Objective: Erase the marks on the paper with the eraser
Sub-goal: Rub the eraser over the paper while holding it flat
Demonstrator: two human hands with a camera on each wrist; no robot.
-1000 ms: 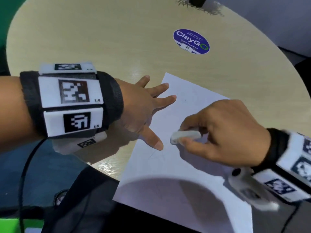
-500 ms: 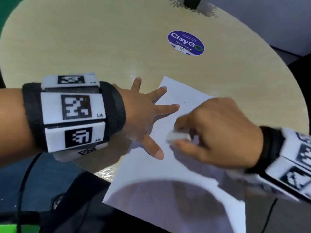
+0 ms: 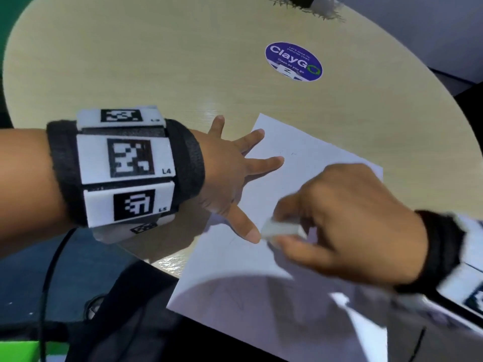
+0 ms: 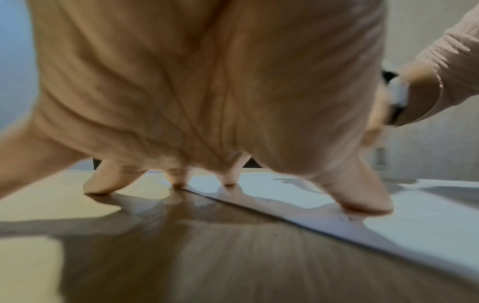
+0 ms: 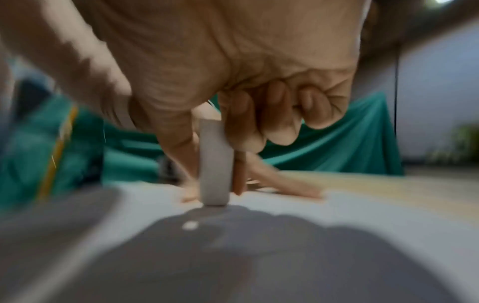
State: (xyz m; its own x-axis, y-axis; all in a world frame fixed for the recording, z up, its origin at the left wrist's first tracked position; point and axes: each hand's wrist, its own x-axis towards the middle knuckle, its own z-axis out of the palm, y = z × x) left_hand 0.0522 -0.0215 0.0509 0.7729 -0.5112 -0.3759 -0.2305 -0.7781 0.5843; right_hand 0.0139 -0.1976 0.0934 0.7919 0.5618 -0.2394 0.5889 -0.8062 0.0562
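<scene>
A white sheet of paper [image 3: 308, 168] lies on the round wooden table [image 3: 156, 61], its near part hanging over the table's edge. My left hand [image 3: 235, 173] is spread flat, fingertips pressing the paper's left edge [image 4: 285, 215]. My right hand [image 3: 347, 226] pinches a white eraser [image 3: 282, 228] between thumb and fingers, just right of my left thumb. In the right wrist view the eraser [image 5: 215, 164] stands on edge with its lower end touching the paper [image 5: 362, 215]. Faint pencil marks [image 3: 292, 154] show near the paper's far end, and more [image 3: 235, 296] in the shadowed near part.
A round purple ClayGo sticker [image 3: 294, 61] sits on the table beyond the paper. A dark pot base [image 3: 303, 1] stands at the table's far edge. Cables [image 3: 44, 283] hang below the near-left edge. Green cloth [image 5: 337, 143] lies behind in the right wrist view.
My right hand has rubbed the eraser back and forth, first away from my left thumb, now close beside it. My left hand stays spread on the paper.
</scene>
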